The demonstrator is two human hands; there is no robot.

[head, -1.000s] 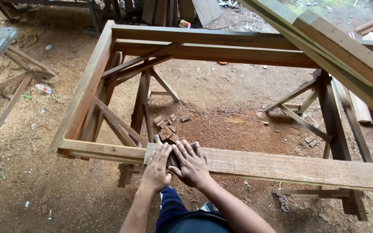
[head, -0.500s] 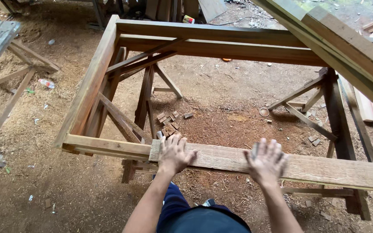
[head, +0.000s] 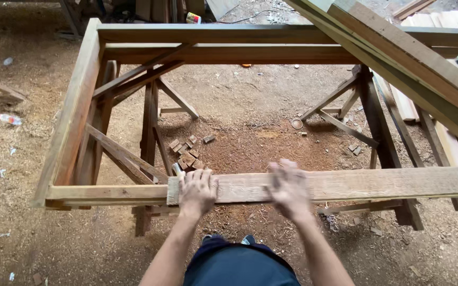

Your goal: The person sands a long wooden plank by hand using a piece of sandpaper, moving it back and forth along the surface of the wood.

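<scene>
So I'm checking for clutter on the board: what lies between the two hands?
In the head view, only bare plank lies between the left hand and the blurred right hand.

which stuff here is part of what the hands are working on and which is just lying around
In hand:
- left hand, flat on the plank
- right hand, blurred, over the plank
- wooden frame
- sawhorses

Lying about:
- wood offcuts
- plastic bottle
- stacked boards
- sawdust

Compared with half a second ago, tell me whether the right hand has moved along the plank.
Yes. The right hand has slid left along the plank, toward the left hand resting near the plank's end.
</scene>
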